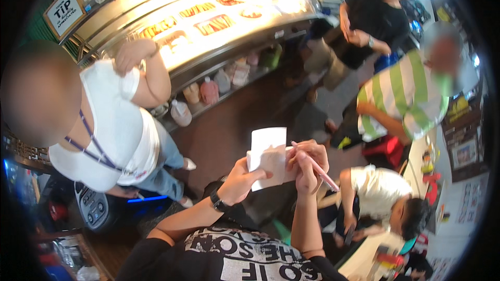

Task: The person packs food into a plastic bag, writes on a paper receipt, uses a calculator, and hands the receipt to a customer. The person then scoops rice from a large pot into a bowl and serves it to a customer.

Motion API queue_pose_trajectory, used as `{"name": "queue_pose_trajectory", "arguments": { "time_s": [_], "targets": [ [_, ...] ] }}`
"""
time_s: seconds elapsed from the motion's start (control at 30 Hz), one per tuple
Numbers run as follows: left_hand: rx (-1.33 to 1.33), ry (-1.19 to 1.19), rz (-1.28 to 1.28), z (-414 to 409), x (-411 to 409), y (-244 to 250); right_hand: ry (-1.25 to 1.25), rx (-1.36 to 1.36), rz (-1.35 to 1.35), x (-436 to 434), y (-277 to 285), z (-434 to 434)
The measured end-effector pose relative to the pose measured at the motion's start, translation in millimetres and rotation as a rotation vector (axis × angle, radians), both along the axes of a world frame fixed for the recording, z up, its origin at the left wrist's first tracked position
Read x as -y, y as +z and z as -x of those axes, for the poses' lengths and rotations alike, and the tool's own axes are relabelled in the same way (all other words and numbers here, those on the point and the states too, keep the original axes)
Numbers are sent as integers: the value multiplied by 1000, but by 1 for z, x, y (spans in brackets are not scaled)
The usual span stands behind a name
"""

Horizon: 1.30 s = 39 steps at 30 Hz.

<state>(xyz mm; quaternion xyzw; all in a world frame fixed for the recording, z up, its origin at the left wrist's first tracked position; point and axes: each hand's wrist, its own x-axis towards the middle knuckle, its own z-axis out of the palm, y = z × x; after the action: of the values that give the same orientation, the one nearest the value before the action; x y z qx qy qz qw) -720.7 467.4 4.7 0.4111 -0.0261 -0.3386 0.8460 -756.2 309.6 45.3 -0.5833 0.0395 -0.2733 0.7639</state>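
A small white sheet of paper (pixel 268 144) stands upright in my left hand (pixel 243 179), the thumb pressed across its lower part. Behind the sheet lies a pale pad or stack of paper (pixel 290 175), partly hidden. My right hand (pixel 310 164) grips the right side of that stack and also holds a pink pen (pixel 321 172), which slants down to the right. Both hands are close together in front of my chest. A black watch is on my left wrist.
A lit food counter (pixel 234 43) with trays crosses the top, jugs (pixel 209 90) on a shelf beneath. A person in white (pixel 113 125) stands at left near a speaker (pixel 91 207). Two people stand at upper right; another sits by a long table (pixel 361 248) at lower right.
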Motion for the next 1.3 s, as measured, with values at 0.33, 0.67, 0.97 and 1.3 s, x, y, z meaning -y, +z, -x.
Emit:
{"name": "queue_pose_trajectory", "arguments": {
  "time_s": [0.33, 0.67, 0.97, 1.3],
  "targets": [
    [128, 132, -156, -273, 88, -39, 43, -346, 552, 97, -75, -313],
    [55, 283, -153, -497, 157, 19, 593, -238, 134, 183, 39, -713],
    [0, 769, -117, -593, 166, 22, 890, -139, 222, 183, 51, -992],
    [292, 860, -344, -679, 128, 86, 889, -232, 27, 169, 58, -1004]
  ]
}}
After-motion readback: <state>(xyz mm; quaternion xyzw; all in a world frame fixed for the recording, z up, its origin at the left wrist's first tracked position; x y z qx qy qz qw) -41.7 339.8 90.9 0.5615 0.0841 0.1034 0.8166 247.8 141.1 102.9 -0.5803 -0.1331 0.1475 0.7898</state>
